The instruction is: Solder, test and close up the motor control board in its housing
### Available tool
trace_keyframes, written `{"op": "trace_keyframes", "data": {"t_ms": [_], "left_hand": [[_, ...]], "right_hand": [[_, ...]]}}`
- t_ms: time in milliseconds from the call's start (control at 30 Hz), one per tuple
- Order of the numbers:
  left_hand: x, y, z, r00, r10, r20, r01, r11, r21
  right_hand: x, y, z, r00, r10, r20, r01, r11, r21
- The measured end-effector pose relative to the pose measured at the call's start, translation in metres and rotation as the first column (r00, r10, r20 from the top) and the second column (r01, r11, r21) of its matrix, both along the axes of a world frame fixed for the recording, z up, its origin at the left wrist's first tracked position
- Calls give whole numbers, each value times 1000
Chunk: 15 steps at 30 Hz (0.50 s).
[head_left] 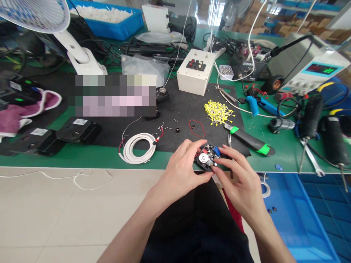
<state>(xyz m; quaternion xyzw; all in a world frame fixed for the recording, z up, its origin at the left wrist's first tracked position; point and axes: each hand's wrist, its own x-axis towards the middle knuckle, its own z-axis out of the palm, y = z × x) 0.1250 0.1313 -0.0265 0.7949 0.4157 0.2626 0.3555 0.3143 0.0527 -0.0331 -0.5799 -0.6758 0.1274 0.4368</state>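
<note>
Both of my hands hold a small black electronic module (207,157) at the near edge of the table. It carries a round silver part, a blue component and a few small red pieces. My left hand (182,166) grips its left side with thumb and fingers curled round it. My right hand (238,175) pinches its right side near the blue component, fingers bent. A thin metal tool, perhaps tweezers, shows beside my right hand's fingers. The module is tilted toward me, just above the black mat (175,109).
On the mat lie a coiled white cable (138,147), a red ring (196,128), a pile of yellow components (218,112) and a green-banded knife (250,140). Behind stand a white test box (195,71), a power supply (312,64), black housings (78,129) and a fan (79,54). A blue bin (307,212) sits lower right.
</note>
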Motion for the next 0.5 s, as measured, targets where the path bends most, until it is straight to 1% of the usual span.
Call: {"op": "trace_keyframes", "data": {"t_ms": [200, 300, 400, 500], "left_hand": [[-3, 2, 5, 999, -52, 11, 52, 998, -19], [-2, -1, 5, 998, -34, 61, 35, 999, -10], [3, -4, 2, 996, -2, 87, 0, 1000, 29], [9, -7, -1, 997, 44, 59, -48, 997, 61]], "right_hand": [[5, 0, 8, 996, 53, 78, -53, 999, -5], [6, -2, 9, 995, 44, 86, -44, 999, -1], [9, -3, 9, 999, 20, 47, -20, 1000, -17], [19, -1, 14, 997, -61, 43, 61, 998, 6]]}}
